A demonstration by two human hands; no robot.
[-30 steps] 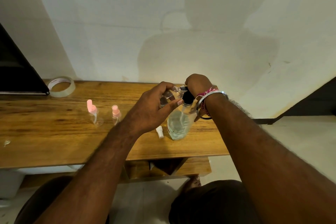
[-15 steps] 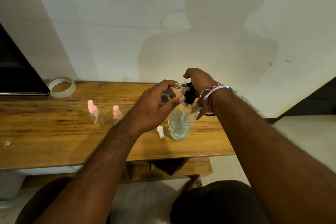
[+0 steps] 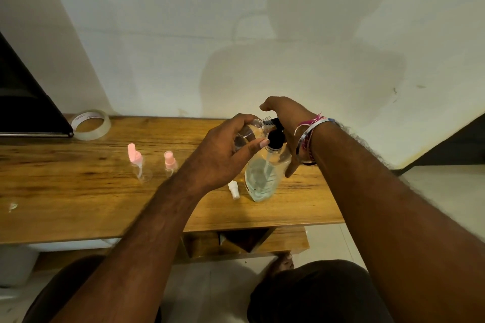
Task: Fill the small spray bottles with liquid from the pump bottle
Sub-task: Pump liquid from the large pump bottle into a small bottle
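Note:
My left hand grips a small clear spray bottle, uncapped and tipped sideways with its threaded neck at the black nozzle of the pump bottle. The pump bottle stands on the wooden table, partly filled with clear liquid. My right hand rests on top of the black pump head, fingers curled down over it. A white spray cap lies on the table just left of the pump bottle. Two small clear bottles with pink spray tops stand further left.
A roll of clear tape lies at the table's back left, next to a black object. A small clear scrap sits near the left edge. A lower shelf shows under the table, my knees below.
My right hand has risen on the pump head since a second ago, when it was pressed lower. My left hand and the small bottle have stayed at the nozzle.

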